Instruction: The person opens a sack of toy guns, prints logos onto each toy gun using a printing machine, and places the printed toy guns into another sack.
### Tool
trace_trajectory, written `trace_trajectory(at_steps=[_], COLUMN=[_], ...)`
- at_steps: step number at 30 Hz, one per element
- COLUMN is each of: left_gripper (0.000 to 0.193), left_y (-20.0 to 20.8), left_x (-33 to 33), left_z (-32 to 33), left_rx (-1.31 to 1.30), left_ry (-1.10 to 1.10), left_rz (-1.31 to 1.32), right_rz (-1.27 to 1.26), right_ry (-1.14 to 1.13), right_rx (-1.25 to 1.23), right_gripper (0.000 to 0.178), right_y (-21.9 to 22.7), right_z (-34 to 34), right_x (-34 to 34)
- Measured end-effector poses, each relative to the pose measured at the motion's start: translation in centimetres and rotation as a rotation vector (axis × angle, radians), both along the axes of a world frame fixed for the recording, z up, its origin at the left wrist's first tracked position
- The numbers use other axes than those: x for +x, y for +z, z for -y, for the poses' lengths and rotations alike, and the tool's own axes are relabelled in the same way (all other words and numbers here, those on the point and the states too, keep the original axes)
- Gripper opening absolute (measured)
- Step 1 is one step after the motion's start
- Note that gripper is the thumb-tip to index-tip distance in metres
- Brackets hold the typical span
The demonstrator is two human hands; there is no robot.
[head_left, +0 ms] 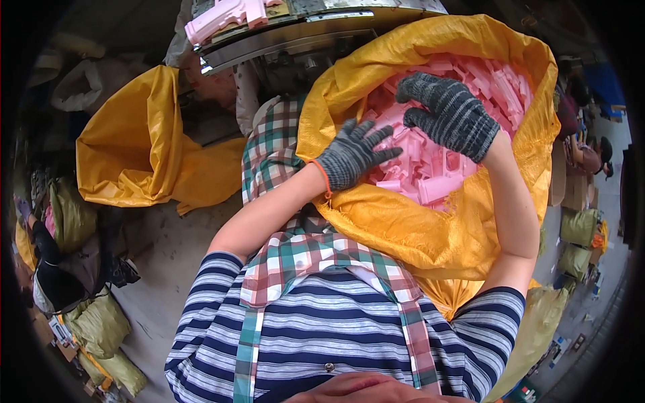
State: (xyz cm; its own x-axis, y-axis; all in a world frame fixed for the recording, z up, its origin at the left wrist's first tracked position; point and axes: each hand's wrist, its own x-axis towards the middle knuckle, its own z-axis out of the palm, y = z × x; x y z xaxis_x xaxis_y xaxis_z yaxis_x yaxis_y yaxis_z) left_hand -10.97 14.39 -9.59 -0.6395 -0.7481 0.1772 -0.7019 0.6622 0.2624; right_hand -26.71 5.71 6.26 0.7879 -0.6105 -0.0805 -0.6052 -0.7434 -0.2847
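Note:
A large yellow woven sack (470, 232) stands open in front of me, filled with pink plastic toy-pistol parts (440, 185). My left hand (353, 153), in a grey striped knit glove, spreads its fingers over the sack's near left side, fingertips just at the pink parts. Above the middle of the heap is my right hand (451, 114), gloved alike. Its fingers curve with a gap between them and the thumb, and no piece shows in it. Whether either hand touches the parts is hard to tell.
Beyond the sack is a metal machine bed (295, 33) with a pink toy pistol (232, 17) on it. An opened yellow sack (134, 148) lies at the left. Olive-green sacks (101, 322) rest on the floor, and other people (50, 262) are at both sides.

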Motion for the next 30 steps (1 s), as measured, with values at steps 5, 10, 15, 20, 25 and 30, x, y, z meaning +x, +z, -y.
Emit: trace_trajectory(at_steps=[5, 10, 15, 20, 25, 30], left_gripper=[0.035, 0.03, 0.039, 0.037, 0.032, 0.044], left_y=[-0.5, 0.5, 5.1, 7.0, 9.0, 11.3], left_x=[-2.2, 2.6, 8.7, 8.7, 10.7, 20.4], left_z=[2.4, 2.6, 0.8, -0.3, 0.6, 6.0], left_rx=[-0.03, 0.203, 0.723, 0.949, -0.07, -0.719], left_ry=[-0.077, 0.272, 0.417, 0.234, 0.534, 0.781], left_rz=[0.162, -0.818, -1.662, -2.256, -1.671, -0.469], right_rz=[-0.034, 0.109, 0.124, 0.219, 0.562, 0.531], right_ry=[0.011, 0.079, 0.055, 0.121, 0.063, 0.012], right_rx=[0.022, -0.028, 0.037, -0.094, -0.183, -0.005], right_gripper=[0.031, 0.03, 0.041, 0.05, 0.044, 0.054], right_y=[0.6, 1.4, 1.9, 0.3, 1.1, 2.6], right_z=[-0.2, 0.7, -1.4, -3.6, -1.1, 2.4], right_x=[0.5, -0.6, 0.9, 4.6, 5.7, 5.2])
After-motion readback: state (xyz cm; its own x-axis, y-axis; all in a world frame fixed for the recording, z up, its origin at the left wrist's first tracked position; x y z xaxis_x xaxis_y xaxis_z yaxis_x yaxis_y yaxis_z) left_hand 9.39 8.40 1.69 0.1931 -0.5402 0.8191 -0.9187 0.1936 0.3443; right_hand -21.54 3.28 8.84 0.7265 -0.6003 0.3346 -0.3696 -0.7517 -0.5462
